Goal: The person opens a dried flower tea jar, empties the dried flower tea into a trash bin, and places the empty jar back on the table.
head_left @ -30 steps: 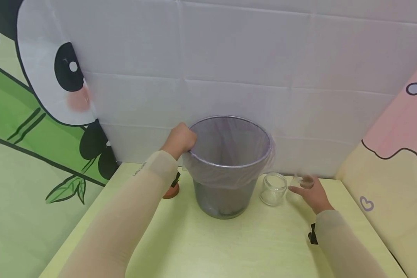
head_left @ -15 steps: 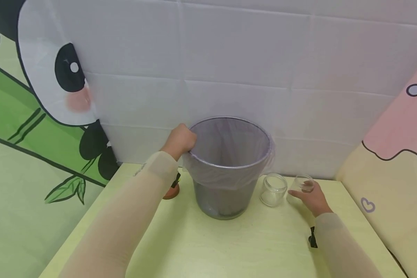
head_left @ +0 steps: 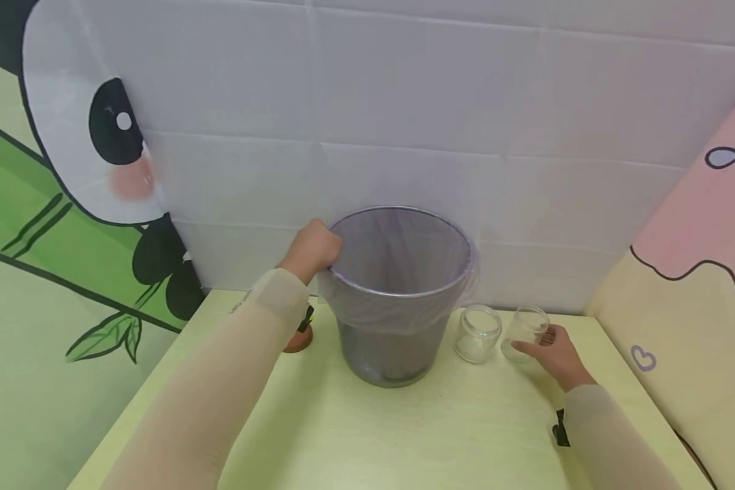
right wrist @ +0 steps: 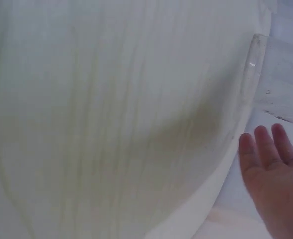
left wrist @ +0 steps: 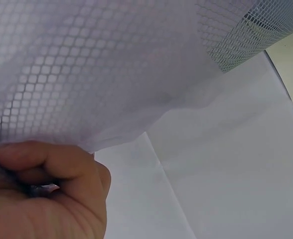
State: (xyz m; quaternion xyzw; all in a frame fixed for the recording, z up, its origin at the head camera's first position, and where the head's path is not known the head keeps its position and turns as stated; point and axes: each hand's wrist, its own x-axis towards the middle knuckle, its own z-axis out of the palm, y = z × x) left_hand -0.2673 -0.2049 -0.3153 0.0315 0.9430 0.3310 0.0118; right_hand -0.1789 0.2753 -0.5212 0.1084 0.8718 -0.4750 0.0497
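Observation:
My left hand grips the left rim of a grey mesh trash can, fingers curled over it. A thin, translucent purple bag lines the can and hangs folded over its rim. In the left wrist view, curled fingers hold the bag-covered rim, the mesh showing beyond. At the right, my right hand is beside a clear glass jar that stands upright. The right wrist view shows this hand's fingers straight and apart from the glass. A second clear jar stands between it and the can.
Behind my left forearm, a reddish-brown round object is partly hidden. The pale yellow table meets a white fabric backdrop at the back. Printed side panels rise along its left and right.
The right jar, blurred in my right hand a second ago, now stands still on the table. My right hand has loosened and drawn slightly rightward off it. My left hand keeps its grip.

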